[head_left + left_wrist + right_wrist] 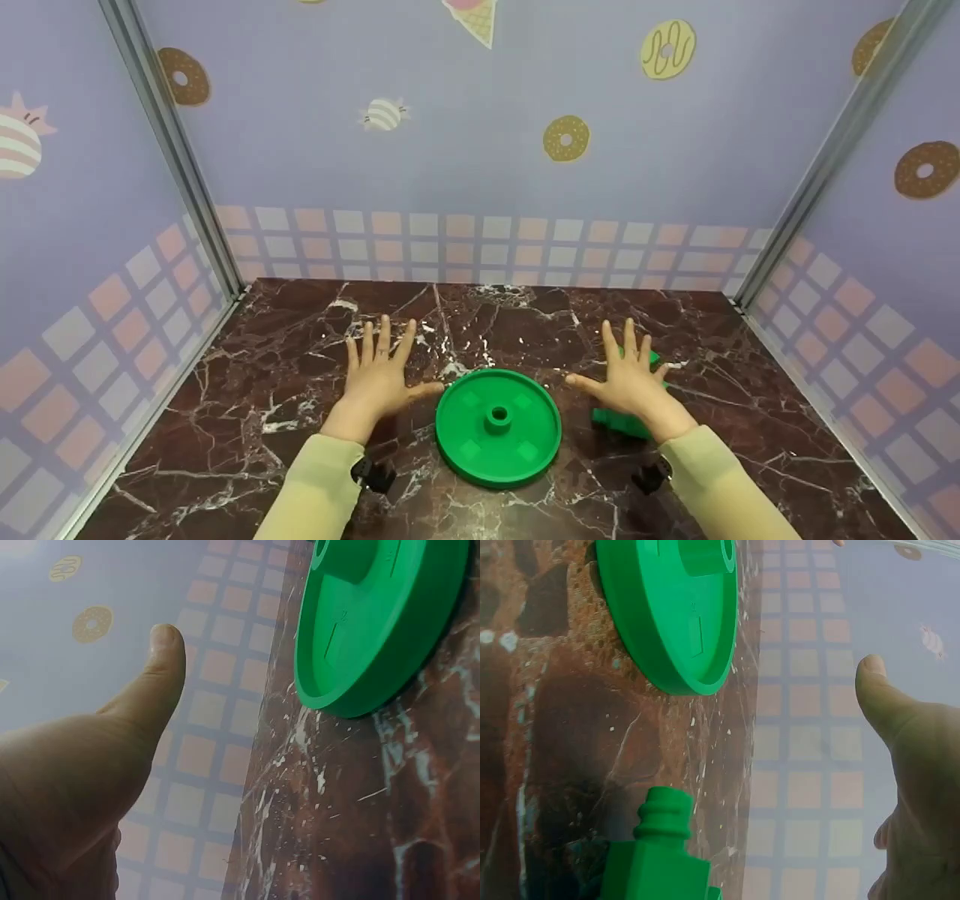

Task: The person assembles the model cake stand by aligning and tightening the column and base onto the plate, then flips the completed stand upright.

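Observation:
A round green dish (472,457) with a raised rim and a hollow hub in its middle lies on the dark marbled table. Left of it my left hand (377,382) is spread flat, its thumb pointing at the rim. My right hand (634,381) is spread likewise on the other side and holds nothing. Under and beside the right hand lies a green piece with a ridged neck (619,422), partly covered by the wrist. The right wrist view shows that neck and a blocky body (656,870). More green (652,357) peeks out behind the right fingers; its shape is hidden.
Lilac wall panels (480,172) with doughnut and sweet prints stand behind the table and at both sides, joined by grey metal corner posts (176,150). A dark wrist device (373,474) sits on the left wrist, another (651,477) on the right.

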Tool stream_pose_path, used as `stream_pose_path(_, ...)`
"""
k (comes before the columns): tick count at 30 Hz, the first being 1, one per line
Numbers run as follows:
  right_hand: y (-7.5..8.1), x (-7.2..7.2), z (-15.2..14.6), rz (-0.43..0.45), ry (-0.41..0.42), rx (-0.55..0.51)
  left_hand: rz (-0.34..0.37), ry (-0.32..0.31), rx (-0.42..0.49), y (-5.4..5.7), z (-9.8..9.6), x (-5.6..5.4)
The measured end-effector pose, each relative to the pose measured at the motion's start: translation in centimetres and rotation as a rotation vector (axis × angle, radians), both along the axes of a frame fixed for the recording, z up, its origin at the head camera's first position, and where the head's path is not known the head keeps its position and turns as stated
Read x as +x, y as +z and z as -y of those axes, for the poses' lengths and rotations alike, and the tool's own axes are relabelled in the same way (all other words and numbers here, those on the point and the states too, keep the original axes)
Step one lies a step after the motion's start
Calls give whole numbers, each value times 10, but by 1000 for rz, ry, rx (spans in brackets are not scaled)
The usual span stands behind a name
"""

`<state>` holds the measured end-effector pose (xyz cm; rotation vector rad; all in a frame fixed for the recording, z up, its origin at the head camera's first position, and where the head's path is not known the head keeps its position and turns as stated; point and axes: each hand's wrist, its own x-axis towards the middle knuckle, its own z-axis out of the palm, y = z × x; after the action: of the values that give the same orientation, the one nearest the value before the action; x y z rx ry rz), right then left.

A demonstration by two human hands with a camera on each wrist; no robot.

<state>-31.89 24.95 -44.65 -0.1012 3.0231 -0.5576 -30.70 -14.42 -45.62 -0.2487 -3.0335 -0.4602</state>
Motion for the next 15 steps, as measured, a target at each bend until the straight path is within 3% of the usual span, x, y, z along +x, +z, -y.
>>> stream_pose_path(8,-9,10,-20,-92,53,-82,4,-50,90,-10,-5,9)
stream_pose_path(15,-22,21,-43,-180,116,-292,-5,-112,153,-23,-10,17)
